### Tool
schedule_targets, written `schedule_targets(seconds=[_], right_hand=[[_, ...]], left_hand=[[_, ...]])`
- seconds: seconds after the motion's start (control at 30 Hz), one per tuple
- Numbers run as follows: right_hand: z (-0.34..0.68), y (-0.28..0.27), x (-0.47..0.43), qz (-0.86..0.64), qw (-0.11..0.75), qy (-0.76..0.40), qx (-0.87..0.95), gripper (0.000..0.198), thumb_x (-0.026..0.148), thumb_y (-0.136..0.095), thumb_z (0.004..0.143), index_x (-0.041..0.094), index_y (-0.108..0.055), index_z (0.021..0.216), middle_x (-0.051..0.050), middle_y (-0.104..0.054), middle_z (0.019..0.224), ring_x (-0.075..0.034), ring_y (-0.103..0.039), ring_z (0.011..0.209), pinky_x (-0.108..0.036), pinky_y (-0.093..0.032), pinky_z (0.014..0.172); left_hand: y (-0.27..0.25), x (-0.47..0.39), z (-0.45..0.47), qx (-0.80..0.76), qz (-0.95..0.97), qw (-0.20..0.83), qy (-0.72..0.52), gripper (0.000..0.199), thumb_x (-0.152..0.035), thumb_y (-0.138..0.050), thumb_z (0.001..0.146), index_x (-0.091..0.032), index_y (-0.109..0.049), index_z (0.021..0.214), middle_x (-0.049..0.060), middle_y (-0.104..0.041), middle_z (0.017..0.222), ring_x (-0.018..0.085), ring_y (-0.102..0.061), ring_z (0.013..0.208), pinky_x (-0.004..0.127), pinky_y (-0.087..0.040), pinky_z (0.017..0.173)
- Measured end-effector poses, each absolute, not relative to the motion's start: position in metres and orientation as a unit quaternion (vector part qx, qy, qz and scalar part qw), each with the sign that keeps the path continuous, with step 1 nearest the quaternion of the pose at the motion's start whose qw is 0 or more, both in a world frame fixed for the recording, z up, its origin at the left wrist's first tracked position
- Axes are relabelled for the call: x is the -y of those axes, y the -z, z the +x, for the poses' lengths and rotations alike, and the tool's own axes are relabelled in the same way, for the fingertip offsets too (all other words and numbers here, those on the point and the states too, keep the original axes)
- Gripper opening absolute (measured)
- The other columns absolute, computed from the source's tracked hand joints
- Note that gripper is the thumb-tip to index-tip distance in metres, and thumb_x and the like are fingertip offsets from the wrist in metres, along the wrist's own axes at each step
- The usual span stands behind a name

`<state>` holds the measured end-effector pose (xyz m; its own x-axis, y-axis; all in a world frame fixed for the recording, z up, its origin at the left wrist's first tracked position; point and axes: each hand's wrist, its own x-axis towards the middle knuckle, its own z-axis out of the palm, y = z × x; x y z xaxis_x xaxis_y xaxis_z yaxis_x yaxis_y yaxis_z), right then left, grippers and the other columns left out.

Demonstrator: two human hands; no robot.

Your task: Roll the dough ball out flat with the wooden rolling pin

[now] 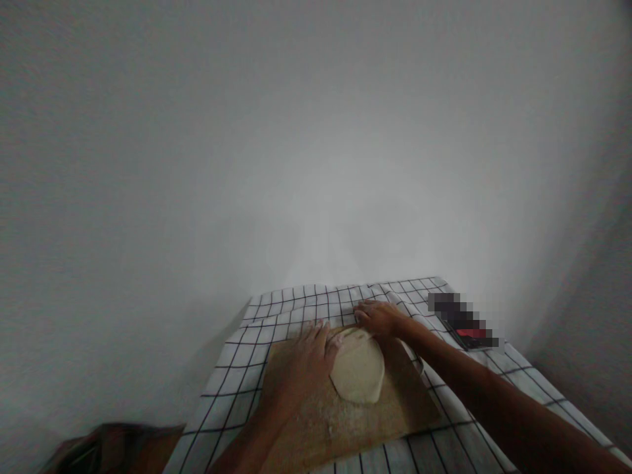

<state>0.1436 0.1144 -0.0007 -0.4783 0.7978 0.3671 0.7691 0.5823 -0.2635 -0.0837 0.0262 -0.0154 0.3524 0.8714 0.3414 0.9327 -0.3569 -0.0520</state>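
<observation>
A flat, roughly round sheet of pale dough (359, 372) lies on a wooden board (395, 418). My left hand (315, 345) rests at the dough's left edge, its fingers stretched out and pointing away from me. At the far right edge of the dough is my right hand (378, 317), palm down with its fingers extended toward the left. Neither hand visibly grips anything. Loose flour (332, 421) dusts the board near its front.
A white cloth with dark grid lines (232, 378) covers the table under the board. On its right side lies a dark, partly pixelated item (467, 326) with a red patch. The table's far edge is close to a pale wall (316, 145). Brownish objects (118, 447) stand at the lower left.
</observation>
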Motion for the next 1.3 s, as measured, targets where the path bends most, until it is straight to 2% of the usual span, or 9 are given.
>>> schedule_targets(seconds=[0.1,0.3,0.47,0.77,0.93,1.0,1.1,1.23,1.3], right_hand=[[0.168,0.012,-0.072,-0.413,0.191,-0.032,0.890,0.025,0.027,-0.054,0.101,0.017,-0.074,0.111,-0.009,-0.075,0.122,-0.024,-0.067,0.119,-0.036,-0.052,0.103],[0.189,0.036,-0.007,-0.424,0.239,0.020,0.873,0.046,0.036,-0.041,0.107,0.018,-0.052,0.148,-0.012,-0.051,0.155,-0.027,-0.045,0.146,-0.051,-0.037,0.122],[0.168,0.024,-0.072,-0.456,0.205,0.003,0.866,0.043,0.034,-0.031,0.110,0.023,-0.067,0.130,-0.009,-0.064,0.143,-0.027,-0.053,0.140,-0.053,-0.035,0.120],[0.138,0.000,-0.151,-0.402,0.107,0.000,0.909,0.034,0.026,-0.041,0.107,0.019,-0.074,0.112,-0.008,-0.075,0.122,-0.021,-0.068,0.118,-0.034,-0.050,0.105],[0.177,0.021,-0.066,-0.376,0.123,0.015,0.918,0.038,0.020,-0.044,0.103,0.011,-0.064,0.134,-0.015,-0.064,0.141,-0.027,-0.052,0.140,-0.045,-0.045,0.117],[0.189,0.030,-0.025,-0.425,0.213,0.023,0.880,0.044,0.026,-0.038,0.107,0.016,-0.055,0.146,-0.013,-0.058,0.149,-0.026,-0.049,0.143,-0.050,-0.041,0.120],[0.193,0.036,-0.006,-0.435,0.236,0.032,0.868,0.049,0.033,-0.038,0.107,0.021,-0.044,0.155,-0.009,-0.048,0.158,-0.027,-0.039,0.150,-0.054,-0.034,0.123],[0.169,0.022,-0.071,-0.470,0.189,-0.003,0.862,0.043,0.031,-0.030,0.109,0.021,-0.067,0.129,-0.009,-0.064,0.143,-0.028,-0.053,0.139,-0.056,-0.031,0.122],[0.154,0.010,-0.113,-0.456,0.175,-0.012,0.872,0.042,0.031,-0.031,0.110,0.019,-0.070,0.121,-0.009,-0.068,0.137,-0.024,-0.057,0.134,-0.047,-0.037,0.118]], left_hand=[[0.012,0.001,-0.078,0.531,-0.827,0.100,0.154,0.047,-0.036,-0.044,0.104,-0.021,-0.050,0.148,0.011,-0.057,0.151,0.027,-0.054,0.139,0.046,-0.044,0.116],[0.030,0.026,-0.088,0.427,-0.879,0.158,0.138,0.065,-0.039,-0.048,0.102,-0.023,-0.029,0.162,0.004,-0.035,0.166,0.027,-0.037,0.151,0.048,-0.028,0.126],[0.022,-0.013,-0.081,0.469,-0.866,0.118,0.127,0.055,-0.042,-0.041,0.105,-0.023,-0.040,0.156,0.008,-0.049,0.158,0.027,-0.048,0.144,0.048,-0.038,0.121],[0.017,-0.047,-0.090,0.474,-0.866,0.130,0.093,0.045,-0.033,-0.029,0.108,-0.020,-0.056,0.141,0.011,-0.061,0.147,0.024,-0.055,0.138,0.044,-0.045,0.114],[0.030,-0.005,-0.077,0.481,-0.848,0.169,0.144,0.060,-0.046,-0.044,0.104,-0.019,-0.039,0.157,0.013,-0.047,0.158,0.030,-0.043,0.147,0.051,-0.040,0.117],[0.033,0.016,-0.074,0.440,-0.868,0.179,0.146,0.065,-0.044,-0.046,0.102,-0.021,-0.030,0.161,0.008,-0.037,0.165,0.030,-0.036,0.151,0.052,-0.034,0.122],[0.033,0.023,-0.073,0.412,-0.881,0.178,0.148,0.066,-0.043,-0.045,0.102,-0.022,-0.027,0.162,0.006,-0.035,0.166,0.029,-0.035,0.152,0.051,-0.029,0.125],[0.022,-0.015,-0.073,0.451,-0.872,0.131,0.137,0.057,-0.041,-0.038,0.105,-0.017,-0.038,0.157,0.012,-0.046,0.160,0.028,-0.043,0.148,0.051,-0.038,0.121],[0.016,-0.037,-0.073,0.483,-0.861,0.105,0.122,0.050,-0.037,-0.034,0.106,-0.016,-0.048,0.149,0.014,-0.052,0.154,0.029,-0.047,0.145,0.052,-0.041,0.119]])
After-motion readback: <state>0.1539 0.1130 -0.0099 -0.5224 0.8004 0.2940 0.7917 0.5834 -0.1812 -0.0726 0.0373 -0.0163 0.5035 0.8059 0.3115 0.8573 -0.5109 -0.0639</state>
